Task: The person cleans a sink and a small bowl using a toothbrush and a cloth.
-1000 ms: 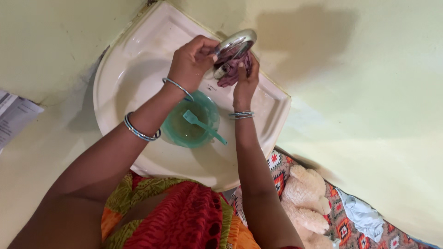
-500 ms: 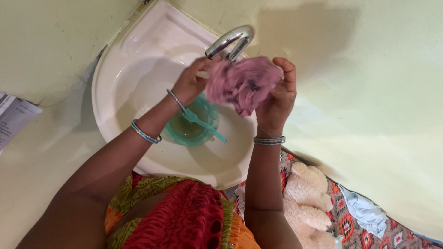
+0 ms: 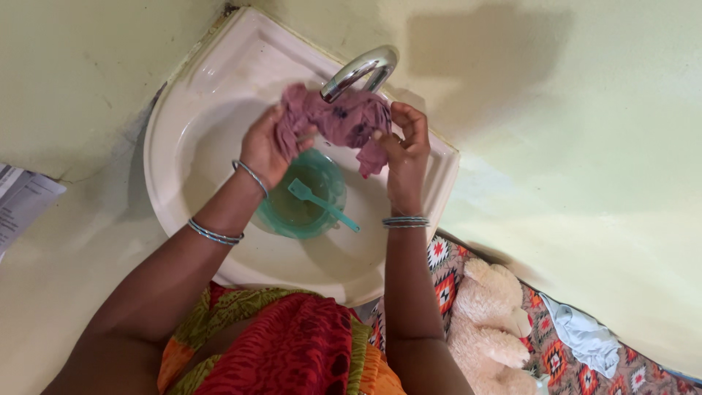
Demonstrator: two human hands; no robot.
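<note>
A crumpled mauve cloth (image 3: 338, 123) is stretched between both my hands, just under the curved chrome tap (image 3: 360, 72). My left hand (image 3: 268, 146) grips its left end and my right hand (image 3: 404, 150) pinches its right end. Both hang over the white corner washbasin (image 3: 212, 88). Below the cloth, inside the basin, sits a green plastic bowl (image 3: 272, 211) with a teal brush (image 3: 316, 200) lying across it. Bangles circle both my wrists.
Pale yellow-green walls close in on the basin from the left and right. A cream stuffed toy (image 3: 491, 316) and a light blue cloth (image 3: 585, 335) lie on a patterned mat (image 3: 556, 358) at lower right. Printed paper (image 3: 18, 201) shows at the left edge.
A second ago both hands rubbed the cloth on the tap's spout. They pulled it away, bunched toward the right, and now hold it spread out lower, under the tap.
</note>
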